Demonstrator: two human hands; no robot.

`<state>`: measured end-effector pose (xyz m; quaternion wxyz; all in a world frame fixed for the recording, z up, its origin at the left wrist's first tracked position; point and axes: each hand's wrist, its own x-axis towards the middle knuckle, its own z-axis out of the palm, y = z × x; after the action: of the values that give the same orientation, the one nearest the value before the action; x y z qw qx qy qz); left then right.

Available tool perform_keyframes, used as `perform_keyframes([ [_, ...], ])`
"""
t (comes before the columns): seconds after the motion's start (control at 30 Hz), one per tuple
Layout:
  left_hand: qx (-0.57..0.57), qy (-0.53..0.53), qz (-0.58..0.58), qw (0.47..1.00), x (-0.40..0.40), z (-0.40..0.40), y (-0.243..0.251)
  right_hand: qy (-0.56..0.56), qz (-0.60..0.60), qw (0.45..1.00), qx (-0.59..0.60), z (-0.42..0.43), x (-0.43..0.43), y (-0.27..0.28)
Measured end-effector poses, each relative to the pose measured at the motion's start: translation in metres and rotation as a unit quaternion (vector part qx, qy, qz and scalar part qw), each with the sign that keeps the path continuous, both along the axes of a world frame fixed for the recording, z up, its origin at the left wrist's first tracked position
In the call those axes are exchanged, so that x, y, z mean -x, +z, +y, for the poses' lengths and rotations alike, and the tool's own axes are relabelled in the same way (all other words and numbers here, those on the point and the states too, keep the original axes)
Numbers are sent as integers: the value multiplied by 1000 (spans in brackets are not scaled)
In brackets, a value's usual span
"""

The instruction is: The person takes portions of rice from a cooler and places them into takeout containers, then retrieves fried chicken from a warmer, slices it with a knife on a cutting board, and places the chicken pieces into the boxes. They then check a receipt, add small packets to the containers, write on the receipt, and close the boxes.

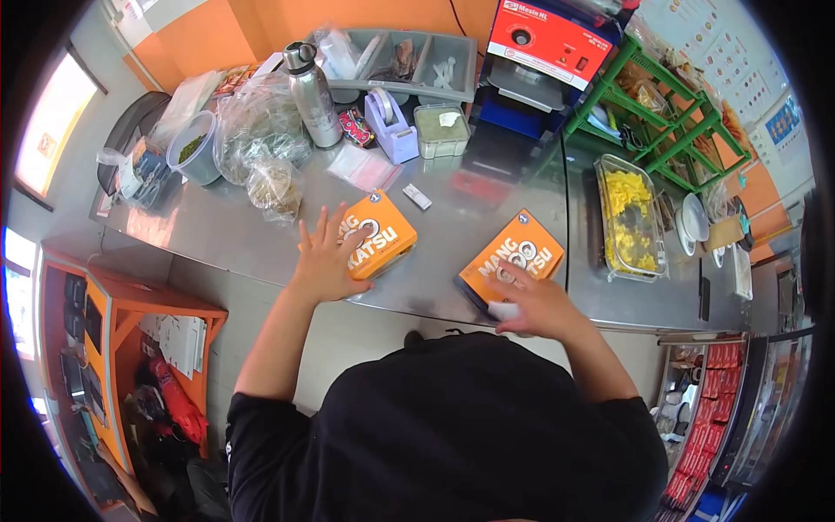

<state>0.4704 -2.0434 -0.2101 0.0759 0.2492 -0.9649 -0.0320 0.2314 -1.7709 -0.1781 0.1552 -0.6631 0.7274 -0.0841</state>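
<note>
Two orange cardboard boxes with large white printing lie on the steel worktop before me. My left hand (326, 258) is spread over the left edge of the left box (388, 228), its fingers apart. Whether it presses on the lid, I cannot tell. My right hand (535, 303), slightly blurred, reaches over the near edge of the right box (538, 238). A small white thing (503, 310), perhaps a tissue, shows between its thumb and fingers; its grip on it is unclear. Beyond the left box lies a small white packet (417, 196).
Behind the boxes stand a steel bottle (314, 98), a lilac tape dispenser (391, 127) and a lidded container (442, 134). A cup sealer (541, 59) is farther back. At right are a clear tray of yellow food (629, 222) and a green rack (665, 124). Another person's arm (127, 479) shows lower left.
</note>
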Motion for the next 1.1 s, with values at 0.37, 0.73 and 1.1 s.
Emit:
perform_keyframes([
  [0.37,-78,-24,-25,996,9,7,-26,-190,47,972,127,-72,41,-45],
  [0.73,-41,26,-46,998,11,44,-13,-284,-268,880,271,-139,13,-119],
  [1.1,40,28,-28,998,19,53,-38,-248,-21,954,167,-126,23,-126],
])
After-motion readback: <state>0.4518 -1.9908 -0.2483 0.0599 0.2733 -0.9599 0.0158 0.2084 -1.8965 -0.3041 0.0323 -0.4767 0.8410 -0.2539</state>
